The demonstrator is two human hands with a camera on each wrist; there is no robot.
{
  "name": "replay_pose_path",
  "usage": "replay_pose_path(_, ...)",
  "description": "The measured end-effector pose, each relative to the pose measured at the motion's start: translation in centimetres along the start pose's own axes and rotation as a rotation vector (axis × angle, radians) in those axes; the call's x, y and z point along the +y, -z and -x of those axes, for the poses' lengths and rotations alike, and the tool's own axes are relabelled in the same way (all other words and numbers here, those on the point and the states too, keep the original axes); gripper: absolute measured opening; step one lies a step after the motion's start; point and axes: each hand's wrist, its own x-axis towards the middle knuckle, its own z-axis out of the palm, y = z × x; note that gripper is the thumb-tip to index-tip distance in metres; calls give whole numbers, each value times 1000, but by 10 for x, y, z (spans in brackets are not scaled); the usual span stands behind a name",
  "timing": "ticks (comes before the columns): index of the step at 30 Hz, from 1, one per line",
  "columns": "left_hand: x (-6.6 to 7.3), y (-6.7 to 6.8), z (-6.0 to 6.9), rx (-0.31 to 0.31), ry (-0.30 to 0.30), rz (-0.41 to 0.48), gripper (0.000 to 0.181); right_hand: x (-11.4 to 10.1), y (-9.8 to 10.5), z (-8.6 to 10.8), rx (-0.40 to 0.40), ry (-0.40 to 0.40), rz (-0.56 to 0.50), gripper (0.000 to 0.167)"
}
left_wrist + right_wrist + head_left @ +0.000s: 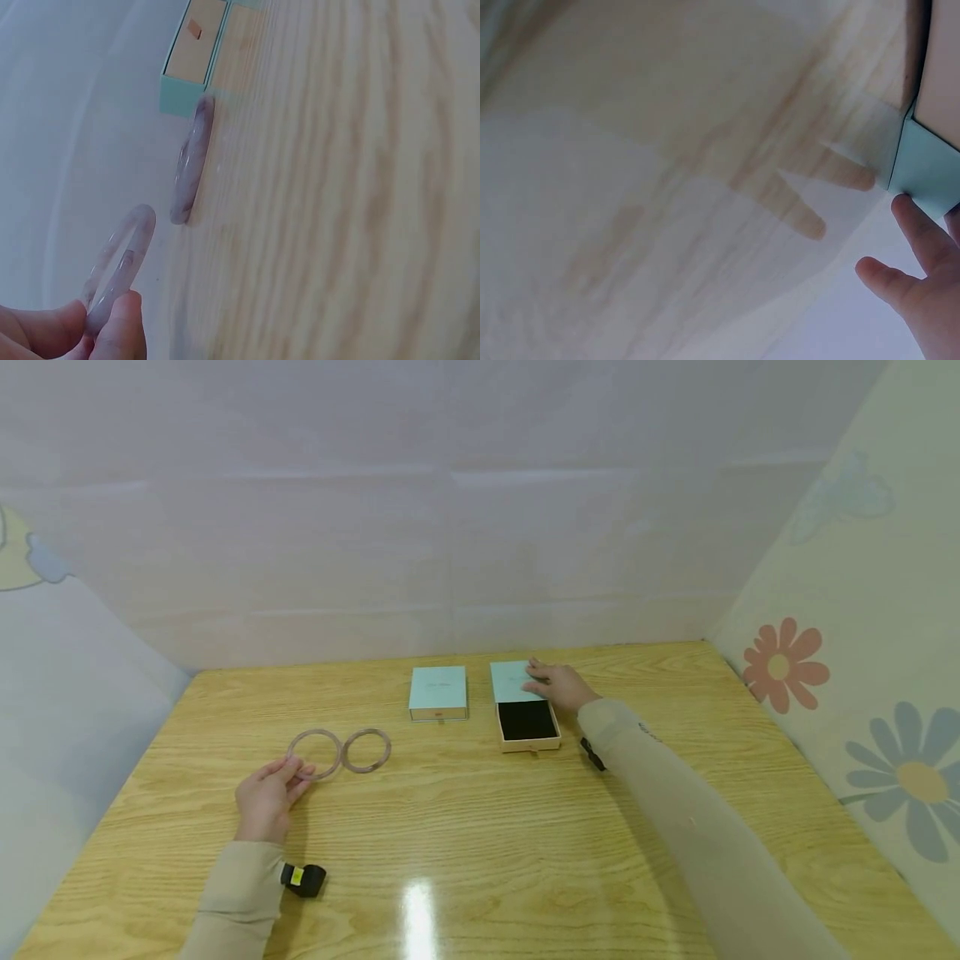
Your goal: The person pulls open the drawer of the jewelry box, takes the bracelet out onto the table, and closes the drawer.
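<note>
My left hand [264, 795] pinches a translucent pale purple bangle [315, 730] between thumb and fingers. The left wrist view shows this held bangle [118, 281] tilted up. A second bangle [366, 768] lies on the table just to its right. At the right, my right hand [558, 683] rests on the light blue sleeve [510, 679] of a drawer box, with fingers fairly straight. That box's drawer [528, 722] is pulled out toward me and shows a black lining. In the right wrist view, one fingertip [901, 202] touches the sleeve's side.
A second light blue drawer box [438, 691] stands closed to the left of the pulled-out one. Both boxes sit near the back of the wood-grain table [480, 843]. A pale sheet [450, 527] hangs behind, and a flower-patterned panel [877, 710] stands at the right.
</note>
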Motion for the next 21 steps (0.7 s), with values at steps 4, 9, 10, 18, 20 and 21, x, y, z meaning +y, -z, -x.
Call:
replay_pose_path(4, 0, 1, -2, 9, 3, -2, 6, 1, 0, 0, 5, 6, 6, 57)
replay_pose_path(9, 1, 2, -4, 13, 5, -30, 7, -1, 1, 1, 2, 6, 0, 57)
replay_pose_path(10, 1, 2, -4, 13, 5, -37, 7, -1, 1, 2, 1, 3, -2, 57)
replay_pose_path(18, 4, 3, -6, 10, 29, -45, 7, -3, 2, 3, -8, -10, -10, 58)
replay_pose_path(20, 5, 4, -7, 9, 38, -45, 7, -2, 1, 3, -9, -12, -14, 58)
replay_pose_path(21, 6, 4, -7, 8, 43, -46, 7, -2, 1, 3, -9, -12, -14, 58)
